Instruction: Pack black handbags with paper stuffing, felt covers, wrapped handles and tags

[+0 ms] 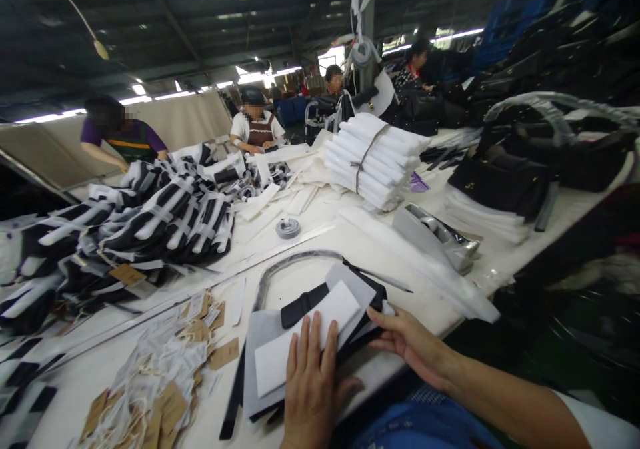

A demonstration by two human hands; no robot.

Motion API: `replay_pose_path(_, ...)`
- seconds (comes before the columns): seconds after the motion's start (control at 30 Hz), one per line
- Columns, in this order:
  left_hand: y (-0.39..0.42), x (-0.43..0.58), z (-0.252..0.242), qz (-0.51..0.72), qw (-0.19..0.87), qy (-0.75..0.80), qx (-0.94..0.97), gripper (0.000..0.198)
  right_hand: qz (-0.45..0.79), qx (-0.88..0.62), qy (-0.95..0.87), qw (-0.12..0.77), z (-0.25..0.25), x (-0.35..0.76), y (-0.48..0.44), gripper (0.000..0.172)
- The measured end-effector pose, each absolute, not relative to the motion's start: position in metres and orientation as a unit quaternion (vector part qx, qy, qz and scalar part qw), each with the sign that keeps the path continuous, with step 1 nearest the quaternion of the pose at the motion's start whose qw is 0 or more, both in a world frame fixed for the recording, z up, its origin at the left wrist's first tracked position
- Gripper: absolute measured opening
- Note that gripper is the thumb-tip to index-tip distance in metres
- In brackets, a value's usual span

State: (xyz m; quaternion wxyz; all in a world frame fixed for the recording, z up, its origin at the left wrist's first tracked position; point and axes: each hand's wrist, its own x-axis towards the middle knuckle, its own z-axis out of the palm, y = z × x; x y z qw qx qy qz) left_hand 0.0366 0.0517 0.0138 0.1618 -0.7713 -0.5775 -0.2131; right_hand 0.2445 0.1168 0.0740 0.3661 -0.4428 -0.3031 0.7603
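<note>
A black handbag [367, 332] lies on the table in front of me, partly covered by grey wrapping [265, 326]. Across it rests a white foam sheet [280, 356]. My left hand [313, 382] is flat on that sheet with its fingers stretched out. At the bag's right end, my right hand [407, 342] pinches the edge between thumb and fingers; what lies under the fingers is partly hidden. A wrapped handle [295, 256] loops out behind the bag, and a black strap [233, 392] hangs at its left.
Brown tags [167, 409] and clear packets lie left. Wrapped black bags [145, 216] are heaped beyond them. A tape roll [287, 228], a tied foam bundle [373, 156], a tape dispenser [435, 236] and another black handbag [500, 182] stand farther back. Several co-workers are behind the table.
</note>
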Motion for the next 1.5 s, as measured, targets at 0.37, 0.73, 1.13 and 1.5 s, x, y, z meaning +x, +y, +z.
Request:
replay_pose_path(0.37,0.066,0.009,0.02,-0.199,0.21,-0.594,-0.75,0.071,0.549,-0.454,-0.641,0.287,0.078,0.284,0.156,0.039)
replay_pose_path(0.73,0.068,0.011,0.018,-0.203,0.202,-0.589,-0.755,0.077,-0.126,-0.609,-0.78,0.063,0.061,0.368,0.214,0.023)
replay_pose_path(1.13,0.067,0.011,0.024,-0.217,0.171,-0.607,-0.745,0.08,-0.101,-0.574,-0.804,0.116,0.082,0.357,0.213,0.026)
replay_pose_path(1.5,0.069,0.004,0.022,-0.229,0.161,-0.623,-0.73,0.081,0.156,-0.486,-0.856,0.08,0.059,0.311,0.131,0.024)
